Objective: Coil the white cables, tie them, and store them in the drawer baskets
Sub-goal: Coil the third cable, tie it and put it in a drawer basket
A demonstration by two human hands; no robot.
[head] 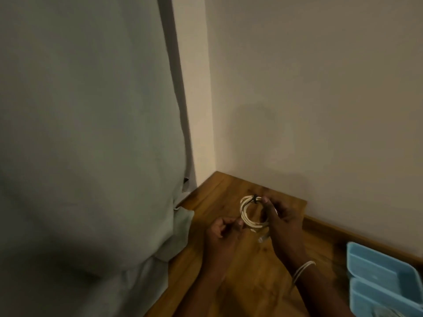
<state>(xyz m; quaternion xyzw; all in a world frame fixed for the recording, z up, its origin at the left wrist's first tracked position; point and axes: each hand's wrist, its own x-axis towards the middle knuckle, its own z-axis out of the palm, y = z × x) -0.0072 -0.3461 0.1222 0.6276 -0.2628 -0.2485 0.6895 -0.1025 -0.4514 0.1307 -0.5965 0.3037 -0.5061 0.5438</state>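
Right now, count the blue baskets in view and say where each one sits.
2. The farther blue basket sits at the lower right by the wall; the nearer blue basket lies just in front of it, cut off by the frame edge. More may lie out of frame.

One head-worn view looks forward and down into a room corner, close over a wooden top (256, 282); a grey curtain (87, 133) fills the left, bare wall (320, 88) the right, both hands low in frame
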